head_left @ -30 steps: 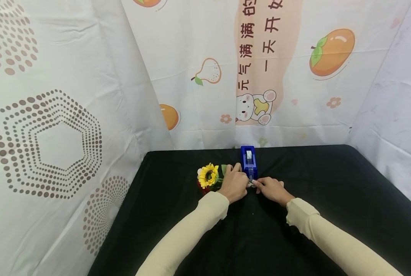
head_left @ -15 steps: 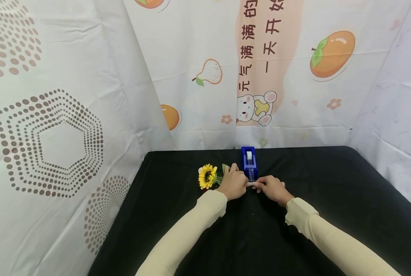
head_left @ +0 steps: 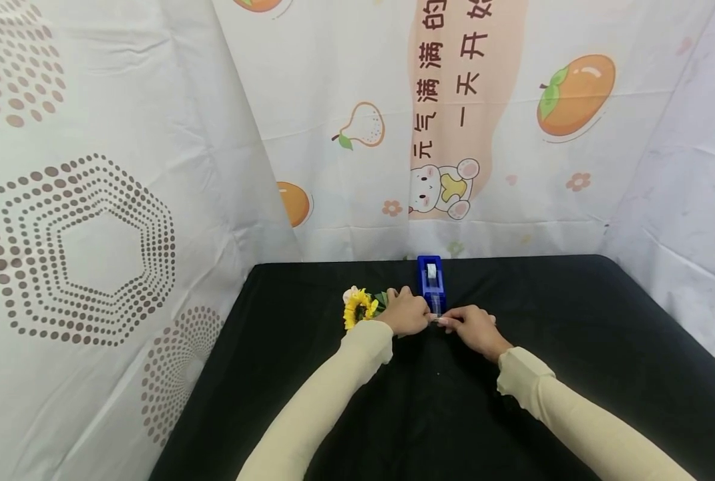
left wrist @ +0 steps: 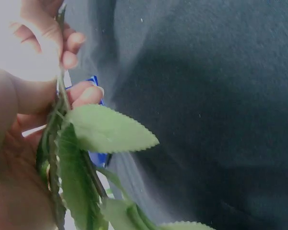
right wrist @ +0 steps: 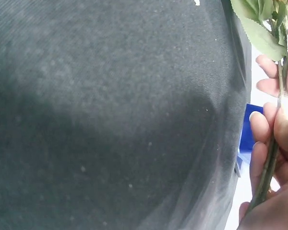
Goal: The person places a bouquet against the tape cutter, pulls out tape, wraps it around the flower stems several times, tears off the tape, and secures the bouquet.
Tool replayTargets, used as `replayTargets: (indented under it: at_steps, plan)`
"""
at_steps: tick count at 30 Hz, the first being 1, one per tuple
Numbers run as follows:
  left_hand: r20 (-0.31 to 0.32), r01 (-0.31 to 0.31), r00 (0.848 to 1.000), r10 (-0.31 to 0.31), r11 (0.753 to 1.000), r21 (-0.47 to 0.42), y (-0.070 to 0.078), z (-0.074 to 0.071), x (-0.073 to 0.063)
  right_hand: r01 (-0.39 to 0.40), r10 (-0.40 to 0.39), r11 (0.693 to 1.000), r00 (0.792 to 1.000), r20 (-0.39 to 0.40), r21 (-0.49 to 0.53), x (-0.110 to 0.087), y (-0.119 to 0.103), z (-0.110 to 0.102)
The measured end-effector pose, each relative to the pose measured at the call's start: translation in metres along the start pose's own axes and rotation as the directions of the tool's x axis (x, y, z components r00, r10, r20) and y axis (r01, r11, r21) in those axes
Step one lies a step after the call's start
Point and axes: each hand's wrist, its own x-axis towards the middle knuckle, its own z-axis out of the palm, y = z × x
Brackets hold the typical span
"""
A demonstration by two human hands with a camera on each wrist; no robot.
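**Head view: Two hands, one bunch of flower stems (right wrist: 267,175)**

Above black cloth (head_left: 435,427), the right hand (head_left: 476,331) and left hand (head_left: 406,314) pinch the stems, a sunflower (head_left: 358,308) to their left. A slackened pinch could let the stems twist; a stray knuckle could shove the blue tape dispenser (head_left: 432,291) just beyond.

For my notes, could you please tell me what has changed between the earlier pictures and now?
The yellow, dark-centred sunflower turned, facing the camera less squarely; the pale pink bloom beside it shows more. The left hand shifted slightly away from the person. Nothing was visibly let go: it and the right hand still hold the thin green stems. The blue rectangular plastic tape dispenser stayed put.
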Motion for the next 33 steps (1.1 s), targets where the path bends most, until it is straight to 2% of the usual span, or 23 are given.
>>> replayTargets:
  at_steps: [8,14,18,24,33]
  plan:
    - [-0.093,0.026,0.996,-0.007,0.979,0.200,0.009,-0.003,-0.006,-0.028,0.029,0.998,0.999,-0.018,0.053,-0.001,-0.002,0.006]
    - [-0.175,0.014,0.984,0.033,0.965,0.263,0.007,0.002,-0.007,-0.047,0.047,0.998,0.999,-0.001,0.041,-0.001,-0.002,0.007]
    - [-0.228,-0.003,0.970,0.079,0.950,0.314,0.006,0.005,-0.008,-0.059,0.057,0.998,0.997,0.055,0.037,0.001,-0.003,0.005]
    - [-0.249,0.011,0.965,0.083,0.935,0.355,0.007,0.007,-0.008,-0.048,0.046,0.999,0.993,0.109,0.021,0.004,-0.005,0.004]
    - [-0.282,0.014,0.953,0.107,0.918,0.396,0.010,0.012,-0.010,0.015,-0.015,1.000,0.999,0.040,-0.011,0.005,-0.007,0.000]
